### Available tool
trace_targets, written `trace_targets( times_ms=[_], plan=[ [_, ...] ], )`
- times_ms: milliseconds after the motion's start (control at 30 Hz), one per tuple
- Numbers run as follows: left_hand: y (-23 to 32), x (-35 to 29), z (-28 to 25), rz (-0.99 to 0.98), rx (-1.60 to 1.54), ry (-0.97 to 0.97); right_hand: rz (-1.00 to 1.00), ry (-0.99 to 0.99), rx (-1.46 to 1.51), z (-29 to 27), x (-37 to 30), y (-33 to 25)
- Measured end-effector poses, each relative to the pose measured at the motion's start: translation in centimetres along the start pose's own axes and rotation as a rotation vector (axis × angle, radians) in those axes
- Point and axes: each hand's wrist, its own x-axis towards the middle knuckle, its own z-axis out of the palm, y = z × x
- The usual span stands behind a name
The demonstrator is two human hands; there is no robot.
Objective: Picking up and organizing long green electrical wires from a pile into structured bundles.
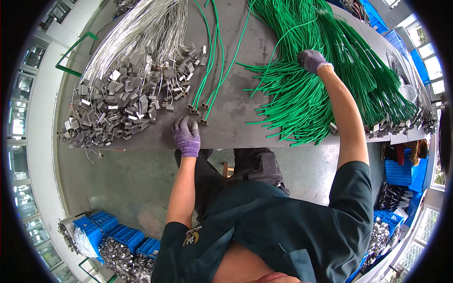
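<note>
My left hand [187, 137], in a purple glove with grey fingertips, rests at the table's front edge. Its fingers are apart and hold nothing. Just beyond them lie a few small metal connector pieces [203, 121] on the ends of long green tubes [220, 70]. My right hand [312, 61], gloved alike, is on a large bundle of thin green tubes [295, 106] at the right. Its fingers curl closed among the tubes; how many they grip is hidden. The bundle's loose ends fan toward the left and the front edge.
A heap of grey metal connector pieces [127, 101] on silvery wires [146, 28] covers the left of the table [236, 127]. More green strands [373, 89] with metal ends lie at the right. Blue crates [126, 237] of metal parts stand on the floor. A green metal handle [71, 49] rises at the left.
</note>
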Motion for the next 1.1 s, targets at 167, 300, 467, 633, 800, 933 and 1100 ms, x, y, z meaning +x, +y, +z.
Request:
trace_targets(
  times_ms=[167,300,467,633,800,933,1100],
  plan=[
    [0.3,0.1,-0.1,0.042,0.029,0.027,-0.060,0.053,-0.043,0.5,-0.2,0.5],
    [0.1,0.0,-0.1,0.031,0.042,0.022,-0.085,0.056,-0.015,0.2,-0.2,0.5],
    [0.2,0.2,0.0,0.033,0.042,0.008,-0.285,0.261,-0.021,0.6,-0.4,0.5],
    [-0.1,-0.2,-0.5,-0.013,0.067,0.003,-0.614,0.498,0.280,0.5,-2.7,-11.9],
    [-0.1,0.0,-0.7,0.045,-0.053,0.043,-0.550,0.347,0.279,3.4,-6.5,-22.6],
    [3.7,0.6,-2.2,0.273,-0.330,0.060,-0.501,0.381,0.405,4.4,-8.6,-25.4],
    [9.4,1.5,-2.4,0.335,-0.191,-0.279,-0.491,0.289,0.462,4.8,-10.6,-27.0]
  ],
)
